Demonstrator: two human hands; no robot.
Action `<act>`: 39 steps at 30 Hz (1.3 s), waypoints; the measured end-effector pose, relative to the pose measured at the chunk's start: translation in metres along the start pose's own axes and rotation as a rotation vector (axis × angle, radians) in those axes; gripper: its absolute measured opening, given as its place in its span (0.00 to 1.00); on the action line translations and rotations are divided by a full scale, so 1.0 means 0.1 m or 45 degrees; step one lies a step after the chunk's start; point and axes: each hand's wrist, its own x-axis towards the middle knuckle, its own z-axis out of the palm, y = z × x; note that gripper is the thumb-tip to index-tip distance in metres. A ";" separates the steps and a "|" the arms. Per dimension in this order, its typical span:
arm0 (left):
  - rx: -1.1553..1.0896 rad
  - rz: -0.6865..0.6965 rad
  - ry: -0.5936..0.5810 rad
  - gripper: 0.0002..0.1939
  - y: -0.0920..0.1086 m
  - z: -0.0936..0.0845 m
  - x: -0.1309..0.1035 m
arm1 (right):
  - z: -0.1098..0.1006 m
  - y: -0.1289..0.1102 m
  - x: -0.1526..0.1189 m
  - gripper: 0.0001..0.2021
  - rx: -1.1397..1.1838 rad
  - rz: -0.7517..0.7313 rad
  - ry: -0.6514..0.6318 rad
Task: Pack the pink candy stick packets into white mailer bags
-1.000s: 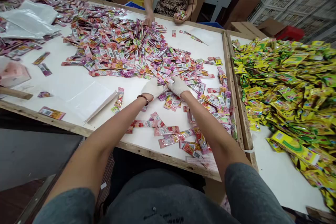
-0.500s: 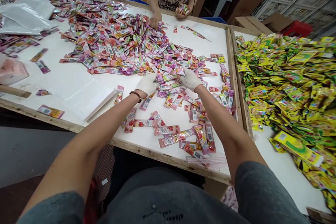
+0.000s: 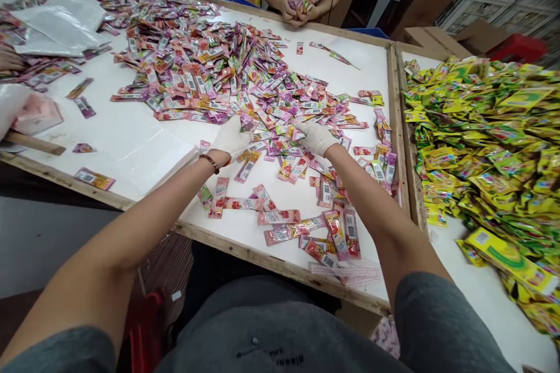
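Note:
A large heap of pink and purple sachets (image 3: pixel 192 78) spreads over the white table. My left hand (image 3: pixel 231 139), in a pale glove, is at the heap's near edge with its fingers closed round a purple sachet (image 3: pixel 248 123). To its right, my right hand (image 3: pixel 315 137), gloved too, reaches among the sachets; its fingertips are partly lost against them, so its grip is unclear. Between my forearms, nearer the table's front edge, several loose pink sachets (image 3: pixel 278 217) lie flat.
Yellow sachets (image 3: pixel 490 145) are piled beyond the wooden divider (image 3: pixel 405 128) on the right. Clear plastic bags (image 3: pixel 149 154) lie left of my left hand. Across the table, a person's hands (image 3: pixel 300 11) hold sachets.
My left hand has moved slightly left, away from my right hand, with a sachet in its fingers. The person opposite has brought both hands together around sachets.

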 end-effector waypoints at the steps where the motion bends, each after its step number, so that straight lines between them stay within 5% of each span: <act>1: 0.026 -0.035 -0.054 0.19 -0.03 0.02 -0.09 | 0.01 -0.05 0.03 0.27 -0.069 -0.009 -0.062; 6: 0.316 -0.157 -0.398 0.21 -0.14 0.23 -0.48 | 0.07 -0.22 0.07 0.27 -0.206 0.040 -0.182; 10: 0.483 0.014 -0.391 0.15 -0.18 0.22 -0.54 | 0.04 -0.15 -0.05 0.20 -0.276 0.026 -0.073; 16: 0.312 0.045 -0.172 0.23 -0.05 0.10 -0.26 | -0.07 -0.21 -0.20 0.23 0.055 0.132 0.041; 23: 0.414 0.099 -0.291 0.22 -0.02 0.31 0.02 | 0.15 -0.53 -0.18 0.24 0.115 0.017 -0.142; 29: 0.729 0.357 -0.275 0.18 -0.09 0.22 -0.04 | 0.11 -0.35 -0.17 0.21 0.190 0.014 -0.024; 34: 0.655 0.443 -0.192 0.21 0.03 0.20 0.21 | -0.06 -0.20 0.08 0.25 0.184 0.161 0.108; 39: 0.628 0.487 -0.260 0.23 0.10 0.29 0.41 | 0.00 -0.25 0.34 0.25 -0.018 0.153 -0.016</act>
